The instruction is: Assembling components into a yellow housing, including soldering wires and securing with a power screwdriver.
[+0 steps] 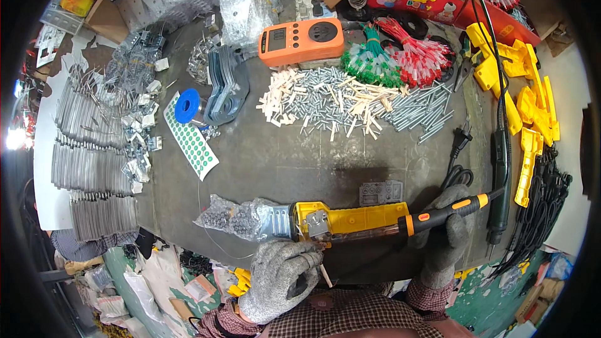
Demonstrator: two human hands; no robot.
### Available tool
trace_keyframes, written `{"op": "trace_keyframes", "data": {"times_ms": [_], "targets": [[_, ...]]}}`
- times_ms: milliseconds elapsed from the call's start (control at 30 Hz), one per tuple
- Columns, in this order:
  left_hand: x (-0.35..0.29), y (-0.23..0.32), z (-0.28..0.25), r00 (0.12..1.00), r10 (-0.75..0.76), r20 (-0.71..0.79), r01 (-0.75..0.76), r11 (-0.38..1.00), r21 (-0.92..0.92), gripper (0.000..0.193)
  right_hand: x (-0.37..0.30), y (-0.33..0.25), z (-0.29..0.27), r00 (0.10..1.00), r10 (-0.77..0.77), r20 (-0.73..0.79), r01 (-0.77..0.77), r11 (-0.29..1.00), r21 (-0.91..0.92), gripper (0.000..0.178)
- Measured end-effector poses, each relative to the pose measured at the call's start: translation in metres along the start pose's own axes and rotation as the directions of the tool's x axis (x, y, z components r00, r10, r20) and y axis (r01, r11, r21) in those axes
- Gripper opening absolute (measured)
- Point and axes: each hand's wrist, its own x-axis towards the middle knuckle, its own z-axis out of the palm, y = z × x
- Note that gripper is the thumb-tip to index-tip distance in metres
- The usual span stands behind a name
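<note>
My right hand (452, 222), in a grey glove, is wrapped round a soldering iron (438, 216) with a black and orange handle. Its shaft points left along a yellow plastic housing half (366, 218) lying on the table. At the housing's left end sit a small metal plate (317, 222) and a silver metal tube (275, 221). My gloved left hand (280, 278) is closed in a pinch just below them. A thin solder wire (216, 244) runs from the blue spool (188, 106) into that hand. A short pale stick (326, 275) shows beside its fingertips.
Screws and pale sticks (332, 100) lie in a heap beyond, below an orange meter (302, 42). Green and red lamp bundles (413, 56) lie beside it. Metal tubes (91, 163) line the left. A black electric screwdriver (499, 188) hangs at right, near yellow housings (529, 94) and black cords (544, 200).
</note>
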Motion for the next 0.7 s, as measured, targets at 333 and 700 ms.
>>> {"op": "trace_keyframes", "data": {"times_ms": [333, 700], "targets": [[-0.0006, 0.001, 0.0021, 0.997, 0.021, -0.069, -0.021, 1.0, 0.003, 0.034, 0.0001, 0.0008, -0.0034, 0.998, -0.044, -0.053, 0.045, 0.999, 0.02, 0.045], [0.0024, 0.0032, 0.0014, 0.996, 0.027, -0.082, -0.028, 0.999, -0.016, 0.031, 0.0036, -0.0023, -0.0013, 0.993, -0.084, -0.083, 0.086, 0.996, 0.024, 0.043]]}}
